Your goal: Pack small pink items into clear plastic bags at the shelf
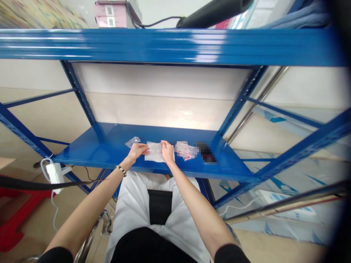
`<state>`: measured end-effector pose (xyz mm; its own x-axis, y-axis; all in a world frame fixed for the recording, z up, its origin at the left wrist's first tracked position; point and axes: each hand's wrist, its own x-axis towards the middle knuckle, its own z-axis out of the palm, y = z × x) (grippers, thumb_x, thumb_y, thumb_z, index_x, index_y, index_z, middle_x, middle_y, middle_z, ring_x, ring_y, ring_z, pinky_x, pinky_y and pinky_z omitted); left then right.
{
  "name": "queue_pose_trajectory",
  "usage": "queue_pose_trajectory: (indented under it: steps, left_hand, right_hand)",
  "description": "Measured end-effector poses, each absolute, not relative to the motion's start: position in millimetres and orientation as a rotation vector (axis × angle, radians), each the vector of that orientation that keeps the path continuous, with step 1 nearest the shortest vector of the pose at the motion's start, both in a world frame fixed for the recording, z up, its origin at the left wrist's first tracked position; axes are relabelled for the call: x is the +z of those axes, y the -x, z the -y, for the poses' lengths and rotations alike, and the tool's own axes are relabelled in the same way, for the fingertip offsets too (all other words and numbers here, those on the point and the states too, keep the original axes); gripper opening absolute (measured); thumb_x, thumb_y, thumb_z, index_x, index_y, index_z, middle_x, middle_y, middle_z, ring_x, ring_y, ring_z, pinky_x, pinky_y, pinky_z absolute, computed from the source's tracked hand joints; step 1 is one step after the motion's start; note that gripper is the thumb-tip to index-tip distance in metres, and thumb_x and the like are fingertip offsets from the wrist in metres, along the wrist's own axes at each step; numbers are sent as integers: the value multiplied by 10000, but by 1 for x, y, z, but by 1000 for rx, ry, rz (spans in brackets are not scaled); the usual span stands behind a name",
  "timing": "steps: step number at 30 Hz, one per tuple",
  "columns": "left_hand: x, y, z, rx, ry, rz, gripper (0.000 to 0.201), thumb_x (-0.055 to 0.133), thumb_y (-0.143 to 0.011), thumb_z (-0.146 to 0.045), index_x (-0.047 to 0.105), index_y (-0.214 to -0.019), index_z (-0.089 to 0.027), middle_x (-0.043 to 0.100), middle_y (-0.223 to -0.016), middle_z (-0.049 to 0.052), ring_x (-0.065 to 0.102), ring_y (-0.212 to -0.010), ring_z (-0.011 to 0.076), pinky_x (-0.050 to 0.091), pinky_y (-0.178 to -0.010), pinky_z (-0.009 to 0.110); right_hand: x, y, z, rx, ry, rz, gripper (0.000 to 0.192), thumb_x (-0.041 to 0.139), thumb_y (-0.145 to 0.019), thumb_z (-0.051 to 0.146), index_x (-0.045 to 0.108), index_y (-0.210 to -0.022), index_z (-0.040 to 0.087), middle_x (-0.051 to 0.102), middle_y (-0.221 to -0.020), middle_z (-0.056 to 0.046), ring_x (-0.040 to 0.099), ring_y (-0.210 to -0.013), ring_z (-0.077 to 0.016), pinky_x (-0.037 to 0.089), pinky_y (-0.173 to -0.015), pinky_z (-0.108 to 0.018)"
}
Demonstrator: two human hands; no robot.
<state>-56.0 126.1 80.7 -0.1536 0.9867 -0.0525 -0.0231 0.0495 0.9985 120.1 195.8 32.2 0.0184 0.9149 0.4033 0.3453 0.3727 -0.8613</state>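
Observation:
A white sheet or pad (154,155) lies near the front edge of the blue shelf. My left hand (138,151) reaches over its left side with thumb and fingers pinched together. Small pink bits (148,150) show at those fingertips, too small to name surely. On the sheet's right part rests my right hand (168,151), its fingers pressed together; whatever they may hold is hidden. Right of it lie clear plastic bags (182,145) with small pink and red bead-like pieces (188,155). A crumpled clear bag (132,141) sits beyond my left hand.
A dark, blurred-out object (207,152) lies right of the bags on the shelf board (109,138). Overhead runs a blue shelf beam (131,45), bearing pink boxes (111,14) and a black tube (214,14). A white power strip (55,175) hangs at left, near a red stool (16,223).

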Motion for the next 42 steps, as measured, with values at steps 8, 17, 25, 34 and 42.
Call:
queue_pose_trajectory:
  steps: [8,17,25,34,42]
  left_hand:
    - [96,37,-145,1202,-1297,-1403,254,708,-777,-312,696,-701,-70,661,-548,82,577,-421,128,463,-451,230]
    - [116,20,-162,1134,-1492,-1377,327,596,-848,-369,678,-729,-76,619,-492,58,455,-356,79,325,-394,206]
    - [125,6,-170,1087,-1670,-1380,318,640,-737,-187,710,-1019,-58,534,-476,-35,398,-409,69,271,-417,199]
    - [120,4,-186,1076,-1801,-1313,545,589,-655,-67,627,-1199,-73,515,-466,-65,385,-407,69,280,-438,193]
    - [131,13,-186,1063,-1933,-1181,724,551,-662,-67,453,-1378,-105,466,-476,-106,397,-430,64,306,-469,174]
  right_hand:
    - [36,-118,-191,625,1196,1555,347,367,-950,274,691,-1026,177,718,-1016,-89,651,-952,-203,446,-924,-311]
    - [39,-118,-189,596,1219,1578,362,343,-952,268,681,-1026,160,724,-986,-108,659,-921,-221,454,-855,-301]
    - [37,-120,-188,569,1201,1593,362,343,-957,293,677,-989,158,723,-911,-103,660,-865,-233,452,-802,-297]
    - [36,-120,-188,567,1211,1577,361,328,-957,277,666,-995,154,719,-927,-107,656,-871,-229,448,-791,-291]
    - [40,-120,-187,579,1212,1558,356,334,-931,257,665,-999,146,716,-883,-107,654,-857,-238,460,-791,-307]
